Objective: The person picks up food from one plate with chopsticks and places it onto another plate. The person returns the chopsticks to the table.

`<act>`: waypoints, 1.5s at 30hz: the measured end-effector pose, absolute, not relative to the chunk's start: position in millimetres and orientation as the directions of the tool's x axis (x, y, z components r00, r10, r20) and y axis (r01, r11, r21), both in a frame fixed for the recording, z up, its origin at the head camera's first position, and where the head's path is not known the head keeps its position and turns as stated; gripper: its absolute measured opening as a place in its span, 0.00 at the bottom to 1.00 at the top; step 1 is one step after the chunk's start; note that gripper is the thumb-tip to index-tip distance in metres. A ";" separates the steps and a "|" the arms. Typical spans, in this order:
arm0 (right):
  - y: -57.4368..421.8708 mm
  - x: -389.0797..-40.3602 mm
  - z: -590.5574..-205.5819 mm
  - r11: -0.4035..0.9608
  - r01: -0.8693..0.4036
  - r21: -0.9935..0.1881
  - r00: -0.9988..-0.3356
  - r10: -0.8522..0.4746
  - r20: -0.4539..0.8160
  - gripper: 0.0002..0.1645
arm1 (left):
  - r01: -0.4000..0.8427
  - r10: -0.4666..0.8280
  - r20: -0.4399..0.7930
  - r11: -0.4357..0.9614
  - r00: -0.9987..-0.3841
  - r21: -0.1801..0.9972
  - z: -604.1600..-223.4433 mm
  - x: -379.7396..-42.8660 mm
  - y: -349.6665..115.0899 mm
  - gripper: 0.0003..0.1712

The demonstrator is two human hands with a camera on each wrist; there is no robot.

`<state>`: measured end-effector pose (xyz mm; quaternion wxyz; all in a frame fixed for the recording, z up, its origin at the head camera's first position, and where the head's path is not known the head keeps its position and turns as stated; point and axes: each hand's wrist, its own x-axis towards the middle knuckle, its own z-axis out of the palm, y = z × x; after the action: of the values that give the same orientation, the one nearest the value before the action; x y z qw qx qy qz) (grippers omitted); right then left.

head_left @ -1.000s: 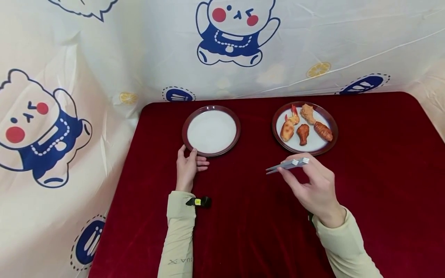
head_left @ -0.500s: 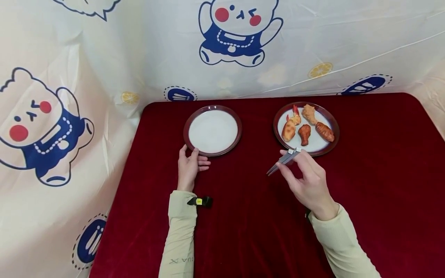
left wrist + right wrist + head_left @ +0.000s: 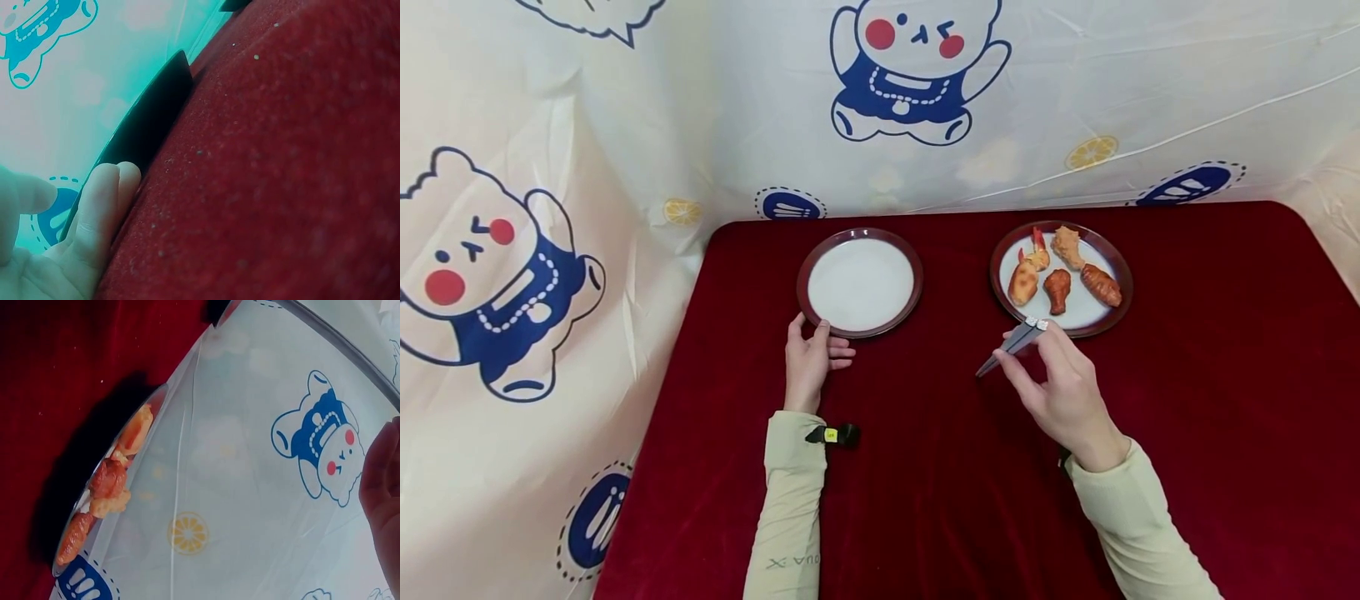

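My left hand (image 3: pixel 808 367) is at the near left rim of a white plate (image 3: pixel 861 285) with a brown rim and nothing on it. Its thumb and forefinger touch the rim, the other fingers stretching straight out to the right. In the left wrist view two fingers (image 3: pixel 100 200) lie against the plate's dark underside. My right hand (image 3: pixel 1063 392) holds a pair of grey chopsticks (image 3: pixel 1015 343) with patterned ends, their tips pointing down and left above the cloth. Beyond it stands a similar plate (image 3: pixel 1078 317) bearing a chicken drumstick (image 3: pixel 1057 291), a browned wing (image 3: pixel 1101 285) and other fried pieces.
A dark red cloth (image 3: pixel 925 467) covers the table. White curtains (image 3: pixel 737 100) with cartoon bears hang behind and to the left. A black strap (image 3: pixel 842 435) sits on the left wrist.
The right hand has moved slightly left and turned, so the chopsticks slant more steeply and their tips have come together. The left hand stays at the plate's rim.
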<state>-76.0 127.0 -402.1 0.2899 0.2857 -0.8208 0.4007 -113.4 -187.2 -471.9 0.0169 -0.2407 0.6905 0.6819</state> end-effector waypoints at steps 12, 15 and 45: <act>132.7 -69.6 -394.5 0.521 -0.597 -0.610 -0.785 -0.225 0.577 0.09 | -0.302 -0.334 -0.293 -0.025 -0.896 0.953 -484.3 -113.4 -186.4 0.36; 132.0 -67.9 -392.4 0.535 -0.565 -0.628 -0.812 -0.223 0.539 0.15 | -0.304 -0.340 -0.292 -0.019 -0.894 0.953 -484.9 -112.9 -186.2 0.36; 142.1 -66.3 -383.7 0.513 -0.270 -0.815 -0.960 -0.208 0.188 0.07 | -0.334 -0.323 -0.323 -0.024 -0.889 0.942 -472.8 -110.1 -184.7 0.39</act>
<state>-66.3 142.1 -383.7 0.0329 0.1376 -0.8691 0.4741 -110.1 -184.7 -472.8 0.0041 -0.2351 0.6985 0.6759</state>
